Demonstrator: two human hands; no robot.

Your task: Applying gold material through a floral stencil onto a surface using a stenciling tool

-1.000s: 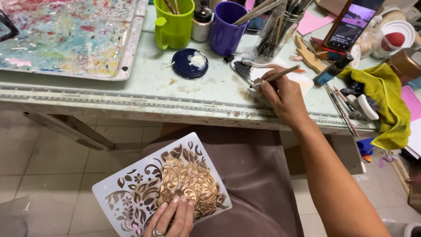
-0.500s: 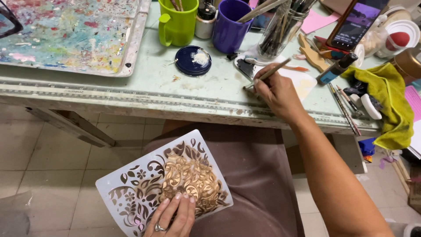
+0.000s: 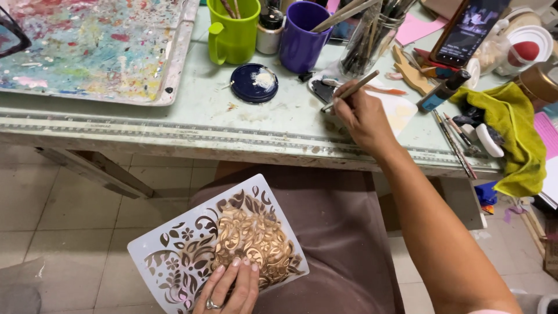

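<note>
Slightly shifted since a moment ago: the right hand [image 3: 363,116] is now sitting a little further left along the table [image 3: 174,125], brush still in its grip. Item one, paintbrush [image 3: 350,91]: being pinched between the fingers of that hand, long axis slanting, handle pointing up and to the right, bristle end pointing down-left beside a smeared white card [image 3: 401,110]. Item two, white stencil [image 3: 197,256]: lying on the lap over a gold relief piece [image 3: 253,241], the left hand [image 3: 229,288] pressing its spread fingers flat on the lower edge. Nearby: blue lid [image 3: 254,82], green mug [image 3: 233,30], purple mug [image 3: 302,35].
</note>
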